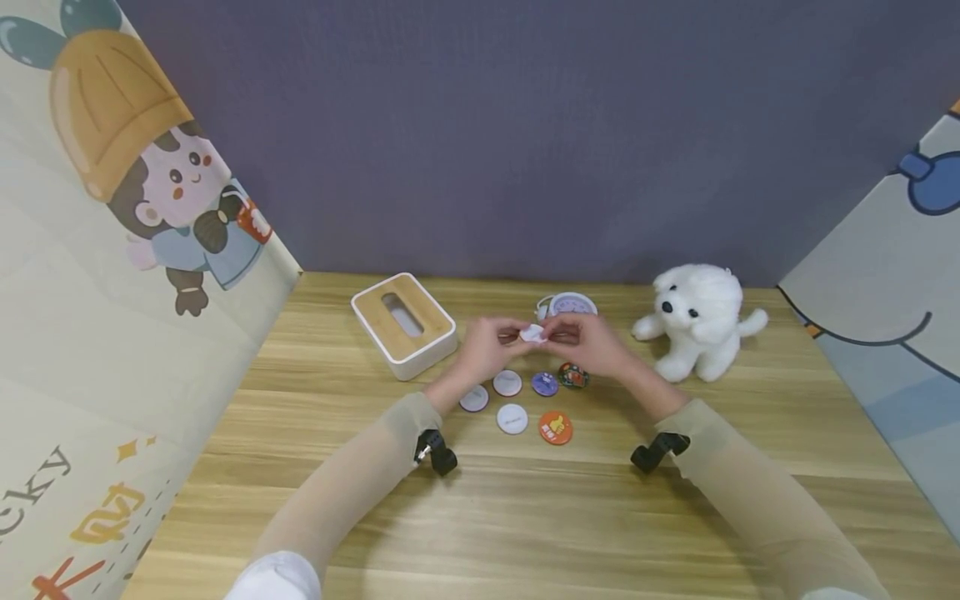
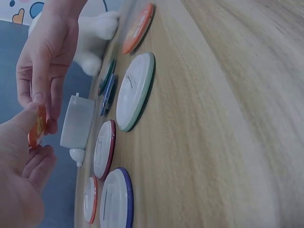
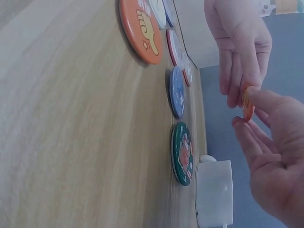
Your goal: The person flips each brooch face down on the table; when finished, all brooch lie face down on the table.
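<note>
Both hands pinch one small round badge (image 1: pixel 533 333) between thumbs and fingers, raised above the table. Its pale back shows in the head view; an orange printed face (image 2: pixel 37 127) shows in the left wrist view. My left hand (image 1: pixel 486 348) grips its left edge, my right hand (image 1: pixel 592 343) its right edge. Below them lie an orange thumbs-up badge (image 1: pixel 556 427), a purple badge (image 1: pixel 544 383) and a dark green badge (image 3: pixel 182 153), face up. Pale backs show on a front badge (image 1: pixel 512 419), a middle badge (image 1: pixel 507 382) and a left badge (image 1: pixel 473 397).
A white tissue box with a wooden lid (image 1: pixel 405 325) stands left of the hands. Behind the hands is a round pale purple clock (image 1: pixel 573 303), partly hidden. At the right sits a white plush dog (image 1: pixel 701 321). A dark wall panel (image 1: pixel 525 150) borders the wooden table (image 1: pixel 525 517) at the back.
</note>
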`<state>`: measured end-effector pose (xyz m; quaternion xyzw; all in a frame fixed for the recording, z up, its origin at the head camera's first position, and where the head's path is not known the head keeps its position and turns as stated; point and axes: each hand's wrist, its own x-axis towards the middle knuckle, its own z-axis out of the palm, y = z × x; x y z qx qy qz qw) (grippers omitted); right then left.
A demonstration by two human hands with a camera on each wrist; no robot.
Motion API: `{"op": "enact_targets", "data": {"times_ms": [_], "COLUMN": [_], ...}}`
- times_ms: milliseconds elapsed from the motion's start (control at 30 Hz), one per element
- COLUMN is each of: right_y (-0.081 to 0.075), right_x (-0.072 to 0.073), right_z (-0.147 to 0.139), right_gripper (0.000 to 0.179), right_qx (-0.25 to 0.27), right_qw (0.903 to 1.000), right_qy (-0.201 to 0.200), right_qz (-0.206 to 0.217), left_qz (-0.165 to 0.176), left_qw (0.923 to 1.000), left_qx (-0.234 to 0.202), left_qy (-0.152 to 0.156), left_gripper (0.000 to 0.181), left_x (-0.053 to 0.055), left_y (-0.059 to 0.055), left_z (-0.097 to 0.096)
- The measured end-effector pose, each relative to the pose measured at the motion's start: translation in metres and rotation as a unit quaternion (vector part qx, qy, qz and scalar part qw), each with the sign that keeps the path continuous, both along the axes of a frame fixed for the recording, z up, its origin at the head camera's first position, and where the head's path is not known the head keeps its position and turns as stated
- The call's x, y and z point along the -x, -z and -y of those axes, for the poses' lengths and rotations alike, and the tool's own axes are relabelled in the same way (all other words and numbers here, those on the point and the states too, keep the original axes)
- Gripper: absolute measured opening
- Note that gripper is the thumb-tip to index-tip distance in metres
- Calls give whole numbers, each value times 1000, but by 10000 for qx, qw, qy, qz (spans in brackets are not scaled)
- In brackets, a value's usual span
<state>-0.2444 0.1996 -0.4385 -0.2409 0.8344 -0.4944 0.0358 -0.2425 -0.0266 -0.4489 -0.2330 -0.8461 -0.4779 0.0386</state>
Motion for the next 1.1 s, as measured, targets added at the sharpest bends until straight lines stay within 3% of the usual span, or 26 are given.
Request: {"op": "enact_targets", "data": {"times_ms": [167, 433, 600, 733, 1100], "right_y": [0, 6, 11, 14, 21], "right_x": [-1, 0, 1, 0, 0], "right_z": [-1, -4, -5, -5, 0], "right_gripper": [11, 10, 10, 11, 11], "right_qx": [-196, -506, -603, -755, -1546], "right_qw": [9995, 9976, 9962, 9947, 9810], "right_qy": [18, -11, -69, -69, 64], "right_qz": [-228, -464, -618, -700, -1168], "left_qz": [14, -338, -451, -342, 84], "left_qw": [9995, 9941, 9935, 9944, 9943], "left_qx": [142, 972, 914, 830, 1061], "left_qy": [266, 349, 506, 558, 114], "left_gripper": [43, 43, 40, 39, 38], "left_x": [0, -1, -1, 0, -3], "left_y": [0, 5, 9, 13, 16], "left_z": [2, 1, 0, -2, -8]}}
